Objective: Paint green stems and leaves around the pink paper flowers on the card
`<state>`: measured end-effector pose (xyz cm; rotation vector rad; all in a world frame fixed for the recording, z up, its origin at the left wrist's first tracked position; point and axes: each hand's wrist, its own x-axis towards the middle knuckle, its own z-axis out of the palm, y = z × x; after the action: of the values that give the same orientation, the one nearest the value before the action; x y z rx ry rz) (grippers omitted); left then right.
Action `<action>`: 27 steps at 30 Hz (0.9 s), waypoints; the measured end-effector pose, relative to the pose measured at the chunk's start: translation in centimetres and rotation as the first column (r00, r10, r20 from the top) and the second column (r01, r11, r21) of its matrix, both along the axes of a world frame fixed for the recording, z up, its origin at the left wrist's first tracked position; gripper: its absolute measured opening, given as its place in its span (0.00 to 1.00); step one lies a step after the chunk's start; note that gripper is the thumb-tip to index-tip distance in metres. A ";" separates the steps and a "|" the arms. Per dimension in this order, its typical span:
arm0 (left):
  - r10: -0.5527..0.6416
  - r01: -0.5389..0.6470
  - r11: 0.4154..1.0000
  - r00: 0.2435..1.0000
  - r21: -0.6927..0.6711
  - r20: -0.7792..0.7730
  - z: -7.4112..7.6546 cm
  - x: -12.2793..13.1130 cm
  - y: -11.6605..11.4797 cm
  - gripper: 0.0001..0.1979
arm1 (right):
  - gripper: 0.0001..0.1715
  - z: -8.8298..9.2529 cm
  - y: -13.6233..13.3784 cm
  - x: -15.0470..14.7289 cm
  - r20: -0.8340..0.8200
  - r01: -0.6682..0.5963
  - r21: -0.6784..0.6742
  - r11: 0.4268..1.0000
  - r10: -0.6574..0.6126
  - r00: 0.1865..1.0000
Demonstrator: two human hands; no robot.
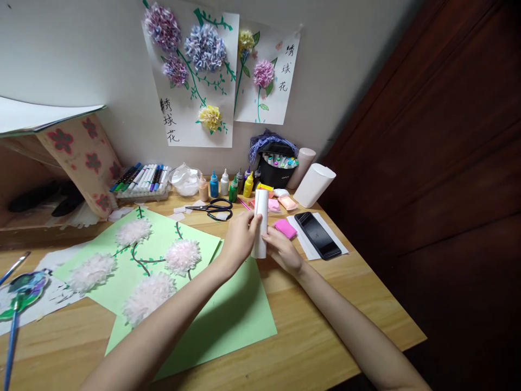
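Note:
Both my hands are closed around a white paper roll [261,224], held upright above the desk. My left hand [241,236] grips its left side, and my right hand [284,251] holds it lower down on the right. Below and to the left lies a light green sheet [240,315], partly under another green sheet [101,231] that bears several pale pink paper flowers [183,256] and painted dark stems. Beyond my left hand rest black-handled scissors [214,208]. A bright pink clay piece [285,228] lies just behind my right hand.
A phone [317,234] lies on white paper at the right. Small paint bottles [233,189], a black marker bag [277,171] and a white cylinder [315,185] stand along the wall. A paint palette [24,293] with a brush [12,342] sits at the left edge.

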<state>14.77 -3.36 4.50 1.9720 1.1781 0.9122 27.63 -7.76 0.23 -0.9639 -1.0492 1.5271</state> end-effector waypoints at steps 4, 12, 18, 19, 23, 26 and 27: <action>0.040 -0.038 0.999 0.998 0.035 -0.051 0.3 -0.2 0.0 0.13 | 0.20 0.0 0.0 -0.2 -0.015 -0.001 -0.003 1.000 0.001 1.000; 0.076 -0.054 0.979 0.991 -0.195 0.106 0.8 -0.3 0.7 0.13 | 0.24 -1.5 0.5 -0.6 0.014 0.122 -0.060 0.991 -0.122 0.992; -0.129 0.198 0.926 0.966 -0.322 0.225 0.3 0.2 -1.1 0.10 | 0.26 -2.5 1.3 -0.2 0.169 0.288 0.024 0.957 -0.288 0.943; -0.137 0.206 0.936 0.960 -0.285 0.243 0.2 0.2 -1.8 0.09 | 0.25 -2.3 1.4 0.0 0.207 0.314 0.054 0.948 -0.318 0.925; -0.175 0.213 0.967 0.955 -0.142 0.238 1.0 -1.3 -5.3 0.06 | 0.23 -1.0 1.6 1.3 0.380 0.401 0.172 0.900 -0.436 0.816; -0.442 0.462 0.877 0.884 -0.132 0.155 2.7 -3.9 -8.2 0.08 | 0.26 -0.1 2.1 3.0 0.512 0.473 0.249 0.845 -0.530 0.676; -0.469 0.486 0.860 0.873 -0.158 0.135 3.2 -4.9 -8.9 0.09 | 0.25 0.1 2.3 3.6 0.562 0.479 0.275 0.834 -0.544 0.623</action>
<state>9.83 -12.31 7.72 1.9166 0.6406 0.5981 31.20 -5.42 0.30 -1.6020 -1.1405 0.6589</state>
